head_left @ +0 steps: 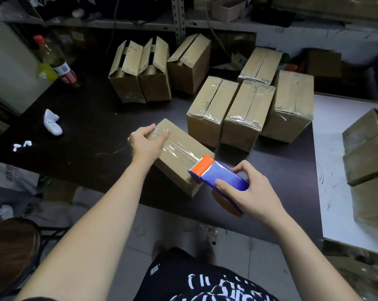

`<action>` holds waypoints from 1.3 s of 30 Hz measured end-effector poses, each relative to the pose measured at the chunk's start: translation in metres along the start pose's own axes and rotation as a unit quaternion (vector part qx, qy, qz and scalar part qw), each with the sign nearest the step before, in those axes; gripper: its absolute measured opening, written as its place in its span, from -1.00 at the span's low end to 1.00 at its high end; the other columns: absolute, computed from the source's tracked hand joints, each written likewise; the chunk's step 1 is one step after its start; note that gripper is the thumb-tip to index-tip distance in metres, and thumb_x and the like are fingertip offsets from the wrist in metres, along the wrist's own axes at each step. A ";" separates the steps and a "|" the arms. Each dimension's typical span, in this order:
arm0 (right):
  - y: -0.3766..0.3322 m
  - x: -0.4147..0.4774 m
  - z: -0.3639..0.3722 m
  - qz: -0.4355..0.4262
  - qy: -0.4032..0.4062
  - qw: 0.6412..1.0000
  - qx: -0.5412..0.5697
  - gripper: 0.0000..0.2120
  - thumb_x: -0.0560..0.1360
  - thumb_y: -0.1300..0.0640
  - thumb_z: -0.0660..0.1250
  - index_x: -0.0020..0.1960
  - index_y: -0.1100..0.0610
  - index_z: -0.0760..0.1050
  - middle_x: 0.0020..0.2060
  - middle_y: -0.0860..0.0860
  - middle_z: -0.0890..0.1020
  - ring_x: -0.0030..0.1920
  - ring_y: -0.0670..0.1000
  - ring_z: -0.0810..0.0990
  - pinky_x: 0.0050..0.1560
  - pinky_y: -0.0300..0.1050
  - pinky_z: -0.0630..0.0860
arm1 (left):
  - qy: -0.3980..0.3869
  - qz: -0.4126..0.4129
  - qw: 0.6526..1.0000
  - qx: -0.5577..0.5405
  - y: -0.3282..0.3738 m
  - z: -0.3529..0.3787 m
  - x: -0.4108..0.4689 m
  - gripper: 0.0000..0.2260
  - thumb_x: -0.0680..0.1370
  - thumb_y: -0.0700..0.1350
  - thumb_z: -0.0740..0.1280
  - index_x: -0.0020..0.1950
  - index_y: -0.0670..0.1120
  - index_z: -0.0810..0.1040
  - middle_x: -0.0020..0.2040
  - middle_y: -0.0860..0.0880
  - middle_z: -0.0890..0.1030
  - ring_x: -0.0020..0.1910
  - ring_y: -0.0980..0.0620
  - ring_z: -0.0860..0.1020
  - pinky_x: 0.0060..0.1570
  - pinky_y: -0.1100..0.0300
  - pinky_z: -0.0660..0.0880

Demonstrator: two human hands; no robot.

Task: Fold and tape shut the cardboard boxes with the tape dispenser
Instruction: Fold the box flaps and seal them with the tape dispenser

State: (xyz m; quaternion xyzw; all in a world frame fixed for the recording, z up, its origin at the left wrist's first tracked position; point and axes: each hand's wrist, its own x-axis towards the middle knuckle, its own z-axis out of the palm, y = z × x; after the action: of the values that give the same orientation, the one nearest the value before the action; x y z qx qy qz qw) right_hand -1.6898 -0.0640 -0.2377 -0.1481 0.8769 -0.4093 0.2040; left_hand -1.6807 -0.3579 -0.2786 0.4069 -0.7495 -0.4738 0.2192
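Note:
A small cardboard box [179, 161] lies near the front edge of the black table [86, 127], with clear tape running along its top seam. My left hand [145, 141] grips the box's far left end, thumb on top over the tape. My right hand [252, 190] holds a blue tape dispenser [218, 174] with an orange head; the head sits at the box's near right corner, the tape still joined to it.
Several taped boxes [244, 114] stand right behind the box. Three boxes with raised flaps [149, 70] stand farther back. A bottle [57, 61] and a white object [52, 122] lie on the left. A white table [344, 170] with flattened cardboard [368, 157] is on the right.

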 end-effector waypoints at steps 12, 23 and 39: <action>0.049 -0.025 0.000 0.061 0.052 0.992 0.097 -0.55 0.32 -0.09 0.61 -0.16 0.08 0.38 -0.39 -0.10 0.61 -0.47 -0.15 0.47 -0.44 -0.31 0.42 | -0.017 0.020 1.000 -0.004 -0.009 0.004 0.011 -0.50 0.43 0.09 0.61 0.34 0.05 0.64 0.27 0.09 0.59 0.28 0.10 0.51 0.17 0.26 0.40; 0.072 0.000 0.031 0.004 0.028 0.999 0.014 -0.44 0.41 -0.34 0.42 -0.25 0.12 0.30 -0.45 -0.07 0.45 -0.43 -0.08 0.33 -0.36 -0.17 0.31 | -0.028 0.046 0.999 0.004 -0.013 0.003 0.010 -0.52 0.48 0.11 0.56 0.36 -0.02 0.63 0.21 0.10 0.63 0.22 0.11 0.57 0.00 0.49 0.36; 0.060 0.034 0.050 0.120 -0.060 0.979 0.152 -0.44 0.60 -0.26 0.32 -0.37 0.14 0.51 -0.52 -0.04 0.55 -0.50 -0.13 0.49 -0.34 -0.26 0.37 | -0.039 -0.009 0.998 0.042 -0.004 -0.016 0.008 -0.37 0.45 0.25 0.53 0.47 0.08 0.54 0.41 -0.02 0.52 0.43 -0.05 0.42 0.32 -0.01 0.40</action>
State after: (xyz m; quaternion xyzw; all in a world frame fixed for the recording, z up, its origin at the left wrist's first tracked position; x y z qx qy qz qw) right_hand -1.7009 -0.0737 -0.3216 -0.0330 0.8018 -0.5010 0.3241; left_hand -1.6717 -0.3736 -0.2753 0.4039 -0.7728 -0.4597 0.1682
